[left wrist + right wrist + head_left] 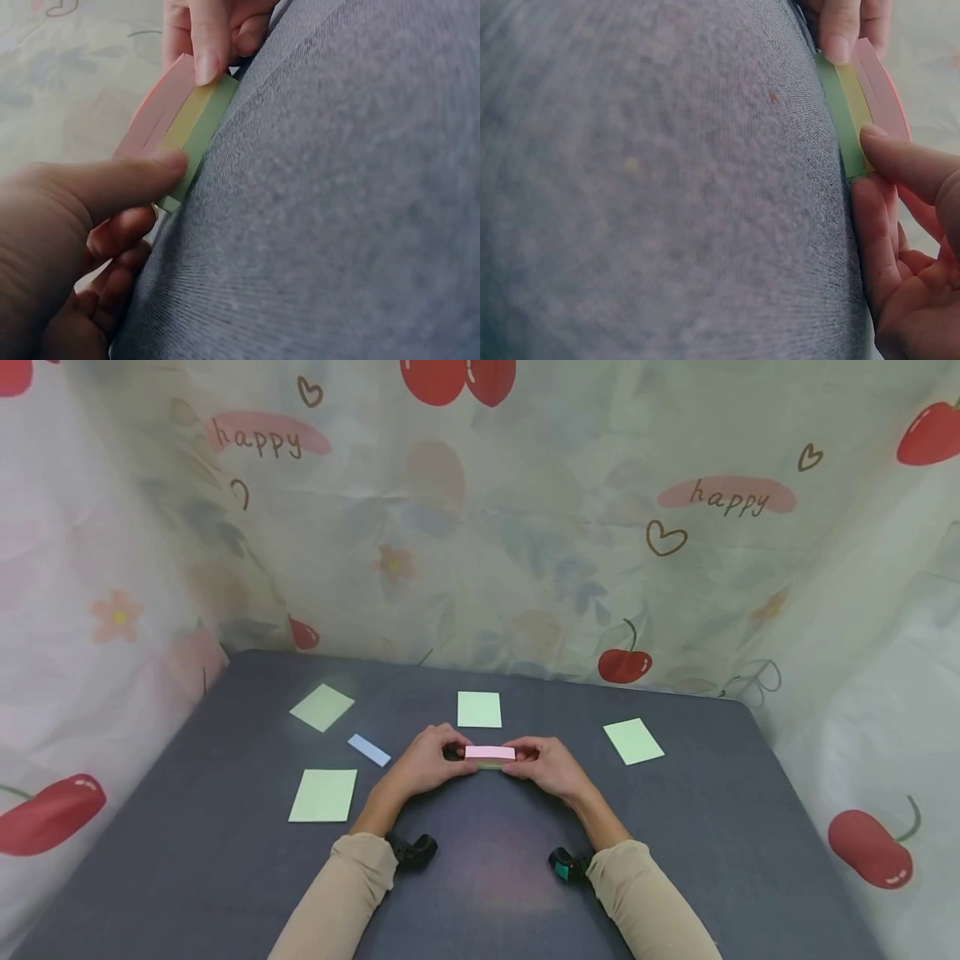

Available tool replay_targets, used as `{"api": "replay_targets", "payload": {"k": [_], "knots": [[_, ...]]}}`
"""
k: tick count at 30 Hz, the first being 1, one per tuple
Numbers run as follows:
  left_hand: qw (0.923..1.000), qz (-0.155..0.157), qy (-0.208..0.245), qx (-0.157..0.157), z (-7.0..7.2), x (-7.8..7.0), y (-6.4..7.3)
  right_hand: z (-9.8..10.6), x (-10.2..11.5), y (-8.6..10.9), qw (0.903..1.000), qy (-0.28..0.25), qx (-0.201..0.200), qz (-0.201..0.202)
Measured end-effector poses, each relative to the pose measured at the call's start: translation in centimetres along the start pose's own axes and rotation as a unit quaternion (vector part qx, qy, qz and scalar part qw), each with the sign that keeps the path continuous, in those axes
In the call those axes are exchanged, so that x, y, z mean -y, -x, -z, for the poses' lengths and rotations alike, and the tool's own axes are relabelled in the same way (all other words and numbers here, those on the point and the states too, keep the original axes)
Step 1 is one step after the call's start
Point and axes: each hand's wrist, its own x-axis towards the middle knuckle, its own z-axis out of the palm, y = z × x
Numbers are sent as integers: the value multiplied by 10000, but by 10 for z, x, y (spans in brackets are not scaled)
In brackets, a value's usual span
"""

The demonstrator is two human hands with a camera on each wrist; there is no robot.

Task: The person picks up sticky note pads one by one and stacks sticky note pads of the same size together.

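Both hands hold a small block of sticky notes (490, 752) near the middle of the table. Its layers are pink, yellow and green, stacked with pink on top and green lowest against the cloth, as the left wrist view (178, 120) shows. My left hand (429, 762) pinches one end, its thumb across the layered side. At the other end, my right hand (553, 768) pinches it the same way, thumb on the side facing me. In the right wrist view the pink layer (883, 94) bows slightly outward. Fingers behind the block are partly hidden.
Pale green square notes lie around: one behind the hands (479, 709), one at right (633, 741), one back left (322, 707) and one front left (323, 795). A narrow pale blue strip (369, 750) lies left of the left hand. A dark cloth covers the table (487, 893).
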Motion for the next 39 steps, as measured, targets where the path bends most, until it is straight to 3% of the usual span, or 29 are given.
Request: {"api": "replay_targets", "payload": {"k": [6,14,18,21,24,32,39], "knots": [[9994,174,-250,147,1,-8,3,-1,-1,0,10000,23,7,-56],[9984,114,-537,107,5,-14,6,0,-1,0,9999,109,28,66],[9967,154,-795,14,11,-18,9,1,19,10,9998,152,63,126],[9919,237,-1241,-116,17,-20,12,1,23,11,9998,188,63,74],[9843,308,-1728,-206,22,-20,14,-1,7,2,9998,203,9,28],[9649,230,-2607,-199,35,-16,16,-1,-2,0,9997,189,-31,126],[9539,217,-2983,-267,53,-4,22,0,-1,0,9998,178,-4,44]]}}
